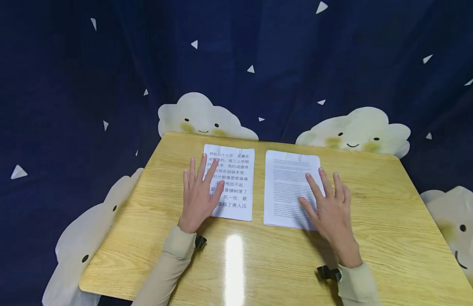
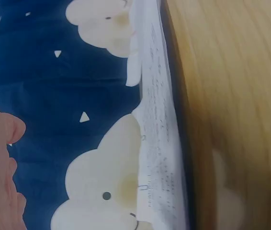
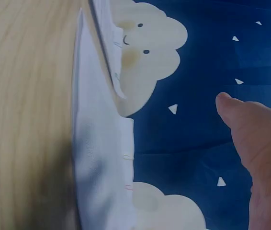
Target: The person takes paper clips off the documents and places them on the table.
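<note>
Two stacks of printed paper lie side by side on a wooden table. The left stack [image 1: 236,191] carries large Chinese print, with paper clips [image 1: 240,151] along its far edge. Over its left side hovers my left hand [image 1: 198,197], fingers spread and holding nothing. Small dense lines fill the right stack [image 1: 286,191], which has a pale clip and a pink paper clip [image 1: 300,157] at its top. My right hand [image 1: 333,210] is spread above its right side, also without anything in it. Both wrist views show a gap between hand and paper.
The wooden table [image 1: 385,221] has rounded corners and a bright light reflection near its front. Behind and beside it hangs a dark blue curtain [image 1: 229,25] with white triangles and smiling clouds. A small black device [image 1: 328,273] sits at each wrist.
</note>
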### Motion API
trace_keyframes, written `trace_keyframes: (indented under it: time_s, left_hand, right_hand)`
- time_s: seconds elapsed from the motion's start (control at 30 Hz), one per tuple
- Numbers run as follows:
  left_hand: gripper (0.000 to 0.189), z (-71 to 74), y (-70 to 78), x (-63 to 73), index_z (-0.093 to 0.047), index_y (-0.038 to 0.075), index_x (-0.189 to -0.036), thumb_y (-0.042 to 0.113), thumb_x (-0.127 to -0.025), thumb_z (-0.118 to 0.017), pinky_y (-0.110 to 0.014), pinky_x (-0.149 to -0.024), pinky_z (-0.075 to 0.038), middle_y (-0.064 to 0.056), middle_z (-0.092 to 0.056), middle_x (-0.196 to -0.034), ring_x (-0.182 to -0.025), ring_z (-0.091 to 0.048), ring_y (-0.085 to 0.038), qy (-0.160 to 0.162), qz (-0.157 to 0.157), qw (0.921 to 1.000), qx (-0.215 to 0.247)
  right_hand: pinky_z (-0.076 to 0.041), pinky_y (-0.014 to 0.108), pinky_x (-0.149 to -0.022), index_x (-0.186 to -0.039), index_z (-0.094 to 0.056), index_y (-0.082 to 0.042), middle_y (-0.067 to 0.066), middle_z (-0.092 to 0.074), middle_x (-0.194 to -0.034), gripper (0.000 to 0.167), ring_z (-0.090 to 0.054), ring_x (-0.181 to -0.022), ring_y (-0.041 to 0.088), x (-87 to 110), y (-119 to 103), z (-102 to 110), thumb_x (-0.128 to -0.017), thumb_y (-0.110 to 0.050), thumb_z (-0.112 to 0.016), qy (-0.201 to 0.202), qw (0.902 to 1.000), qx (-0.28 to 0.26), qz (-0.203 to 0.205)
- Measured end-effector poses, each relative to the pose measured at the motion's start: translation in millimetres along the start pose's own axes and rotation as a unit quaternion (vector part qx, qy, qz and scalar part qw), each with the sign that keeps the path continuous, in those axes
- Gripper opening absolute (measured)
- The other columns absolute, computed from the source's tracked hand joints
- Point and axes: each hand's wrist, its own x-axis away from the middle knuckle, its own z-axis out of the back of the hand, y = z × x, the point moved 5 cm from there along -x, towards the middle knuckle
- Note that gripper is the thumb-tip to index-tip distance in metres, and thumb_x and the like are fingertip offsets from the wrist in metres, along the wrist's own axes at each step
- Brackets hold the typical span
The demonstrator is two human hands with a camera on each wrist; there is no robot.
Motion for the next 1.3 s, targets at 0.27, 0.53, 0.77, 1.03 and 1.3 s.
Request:
trace_keyframes:
  time_s: [0.27,0.53,0.77,1.03,1.3]
  left_hand:
    - [0.065,-8.0,-22.9,-11.7,-0.032,0.022,-0.165,0.046,-0.107,-0.05,-0.068,-0.122,-0.012,-0.009,-0.014,-0.174,-0.16,-0.004,-0.037,-0.023,0.035,0.9968,0.068]
    - [0.066,-19.6,-46.2,-33.0,-0.031,0.014,-0.165,0.041,-0.108,-0.053,-0.061,-0.119,-0.031,-0.018,-0.029,-0.169,-0.151,-0.034,-0.039,-0.062,0.084,0.9859,0.131]
    - [0.068,-35.8,-66.7,-50.8,-0.03,0.016,-0.164,0.043,-0.107,-0.053,-0.058,-0.111,-0.042,-0.02,-0.044,-0.157,-0.141,-0.047,-0.038,-0.115,0.156,0.9682,0.159]
    - [0.061,-52.5,-93.5,-66.0,-0.039,-0.001,-0.155,0.034,-0.107,-0.054,-0.056,-0.105,-0.047,-0.025,-0.053,-0.144,-0.131,-0.054,-0.041,-0.18,0.213,0.9519,0.127]
    - [0.06,-63.2,-119.4,-82.6,-0.04,-0.006,-0.15,0.029,-0.104,-0.058,-0.054,-0.109,-0.044,-0.028,-0.046,-0.143,-0.128,-0.051,-0.042,-0.202,0.273,0.9324,0.125]
  right_hand:
    - [-0.026,0.069,-0.108,-0.162,-0.038,-0.02,0.019,-0.038,-0.163,0.071,-0.029,-0.149,0.048,-6.5,-4,-22,-0.101,-0.049,-0.062,-0.041,0.9978,-0.053,-0.001]
    - [-0.035,0.064,-0.108,-0.158,-0.044,-0.014,0.019,-0.057,-0.148,0.066,-0.05,-0.135,0.044,-13.4,-14,-48,-0.103,-0.044,-0.063,-0.074,0.9923,-0.099,0.013]
    - [-0.05,0.061,-0.091,-0.153,-0.051,-0.01,0.019,-0.069,-0.131,0.059,-0.067,-0.112,0.042,-28.5,-26,-67,-0.103,-0.038,-0.065,-0.079,0.9856,-0.147,0.026]
    - [-0.058,0.05,-0.075,-0.144,-0.06,-0.007,0.013,-0.075,-0.115,0.046,-0.073,-0.095,0.031,-66.3,-39,-86,-0.105,-0.032,-0.063,-0.119,0.9782,-0.166,0.038]
    - [-0.058,0.046,-0.073,-0.132,-0.068,-0.005,0.01,-0.077,-0.104,0.034,-0.073,-0.089,0.026,-109.8,-50,-109,-0.103,-0.021,-0.062,-0.169,0.9717,-0.16,0.041]
